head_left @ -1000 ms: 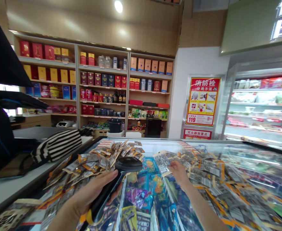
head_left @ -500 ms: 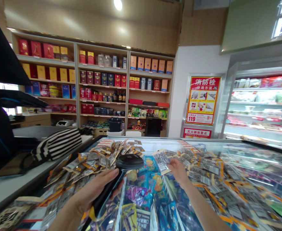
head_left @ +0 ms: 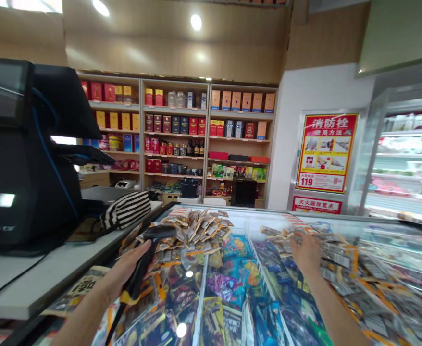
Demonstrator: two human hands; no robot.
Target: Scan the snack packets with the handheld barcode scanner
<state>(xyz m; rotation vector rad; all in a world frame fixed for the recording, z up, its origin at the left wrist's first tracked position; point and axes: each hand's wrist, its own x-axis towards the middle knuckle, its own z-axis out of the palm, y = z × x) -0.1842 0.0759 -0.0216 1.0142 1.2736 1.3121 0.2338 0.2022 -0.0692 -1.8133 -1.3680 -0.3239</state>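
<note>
My left hand [head_left: 130, 266] is wrapped around the handle of a black barcode scanner [head_left: 138, 274], its head pointing right over a heap of small snack packets [head_left: 200, 226]. A cable hangs from the handle's lower end. On the right, my right hand [head_left: 306, 252] reaches down to another spread of the same brown-and-orange snack packets [head_left: 344, 259]. Its fingertips touch or hover at the packets there; whether they grip one cannot be made out. Both heaps lie on the glass top of a freezer chest [head_left: 247, 222], with colourful frozen packages [head_left: 225, 283] visible beneath.
At left a white counter [head_left: 9, 283] carries a black cash register [head_left: 27, 158] and a black-and-white striped bag [head_left: 128, 210]. Shelves [head_left: 175, 113] of boxed goods and bottles line the back wall. A lit open fridge [head_left: 405, 163] stands at right.
My right hand has moved right, from above the middle of the glass to the right-hand packets. The scanner has swung left, away from the middle. The view has turned left.
</note>
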